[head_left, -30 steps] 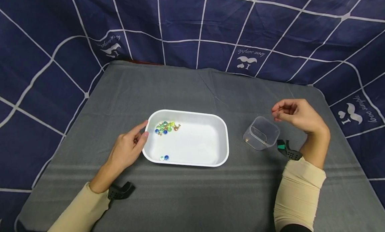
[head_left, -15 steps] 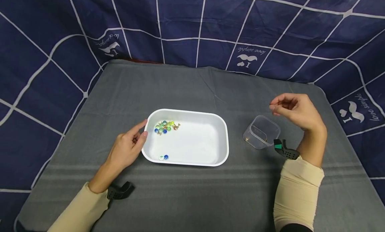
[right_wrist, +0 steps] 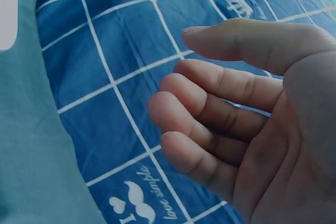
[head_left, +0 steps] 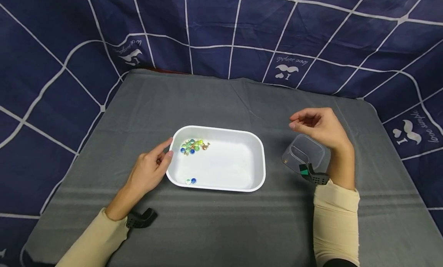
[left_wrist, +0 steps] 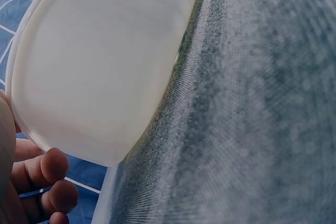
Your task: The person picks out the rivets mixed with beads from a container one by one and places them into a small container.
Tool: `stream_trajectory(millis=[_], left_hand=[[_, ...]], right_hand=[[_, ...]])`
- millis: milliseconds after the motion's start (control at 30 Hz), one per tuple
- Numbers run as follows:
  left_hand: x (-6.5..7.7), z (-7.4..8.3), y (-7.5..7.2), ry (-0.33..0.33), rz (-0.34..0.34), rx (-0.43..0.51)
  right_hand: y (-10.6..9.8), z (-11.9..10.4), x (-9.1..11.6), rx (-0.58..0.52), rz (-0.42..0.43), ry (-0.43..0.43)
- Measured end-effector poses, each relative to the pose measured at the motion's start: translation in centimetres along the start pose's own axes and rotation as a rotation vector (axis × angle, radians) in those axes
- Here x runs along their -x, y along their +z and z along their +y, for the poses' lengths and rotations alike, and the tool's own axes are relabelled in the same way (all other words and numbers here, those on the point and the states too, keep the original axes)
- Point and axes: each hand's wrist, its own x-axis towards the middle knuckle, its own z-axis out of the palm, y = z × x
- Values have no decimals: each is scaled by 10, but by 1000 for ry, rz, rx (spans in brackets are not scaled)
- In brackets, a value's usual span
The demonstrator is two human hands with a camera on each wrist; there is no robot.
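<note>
At the left end of the white tray (head_left: 228, 165), the left hand (head_left: 148, 169) touches the rim, thumb and index finger apart, perhaps steadying it around the marbles (head_left: 197, 148), while the right hand (head_left: 320, 126) hangs by the clear container (head_left: 308, 147) at right, fingers loosely curled, holding nothing visible.

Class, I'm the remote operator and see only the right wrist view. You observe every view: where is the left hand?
Observer: The left hand is at the rim of the white tray.
Operator: What lies inside it?
Observer: Small coloured balls, mostly clustered toward its far left corner.
Operator: What is nearest the right hand?
Observer: A clear plastic tub, just below that hand in the head view.
</note>
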Motion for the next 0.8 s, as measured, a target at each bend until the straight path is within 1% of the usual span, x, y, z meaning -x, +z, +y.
stream_trajectory(millis=[200, 533, 667, 800], left_hand=[[0, 0, -1, 2, -2, -13], [-1, 0, 0, -2, -5, -14], [-1, 0, 0, -8, -7, -9], [0, -1, 1, -2, -6, -7]], right_hand=[[12, -3, -6, -22, -16, -16], [25, -8, -12, -5, -58, -40], [29, -10, -15, -12, -83, -46], [33, -11, -17, 6, -112, -49]])
